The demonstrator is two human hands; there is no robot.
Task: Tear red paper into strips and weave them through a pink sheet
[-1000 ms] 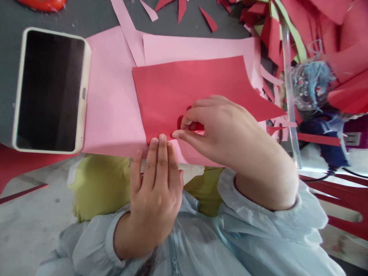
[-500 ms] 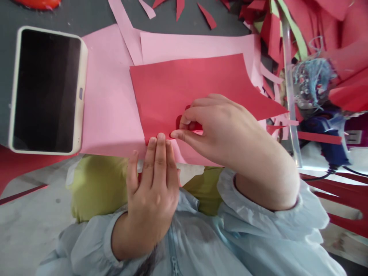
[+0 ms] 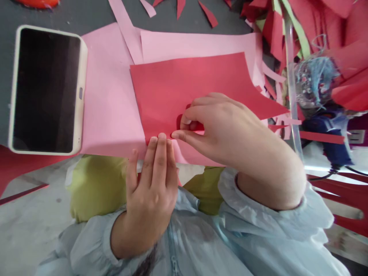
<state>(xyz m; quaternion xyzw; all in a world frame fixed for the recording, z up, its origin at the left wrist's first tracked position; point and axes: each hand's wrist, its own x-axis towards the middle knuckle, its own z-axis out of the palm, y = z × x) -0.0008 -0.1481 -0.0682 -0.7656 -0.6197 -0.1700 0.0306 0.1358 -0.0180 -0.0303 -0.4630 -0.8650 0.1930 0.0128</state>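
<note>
A sheet of red paper (image 3: 184,84) lies over pink paper at the front edge of the table. My left hand (image 3: 153,184) lies palm down with its fingers stretched out, their tips pressing on the near edge of the red paper. Just to the right, my right hand (image 3: 221,122) is curled in a pinch at the same edge. Its thumb tip rests along the paper's near border, and its bent fingers touch the red surface. The pink paper (image 3: 112,92) beneath sticks out to the left and behind.
A phone-like device with a dark screen (image 3: 47,90) lies at the left. Red and pink paper scraps (image 3: 208,14) are scattered behind. At the right stand a clear plastic edge (image 3: 291,76), a bundle of blue thread (image 3: 319,78) and a dark blue tool with a cord (image 3: 330,128).
Both hands keep almost the same place on the red paper. My right forearm and elbow have shifted slightly to the right.
</note>
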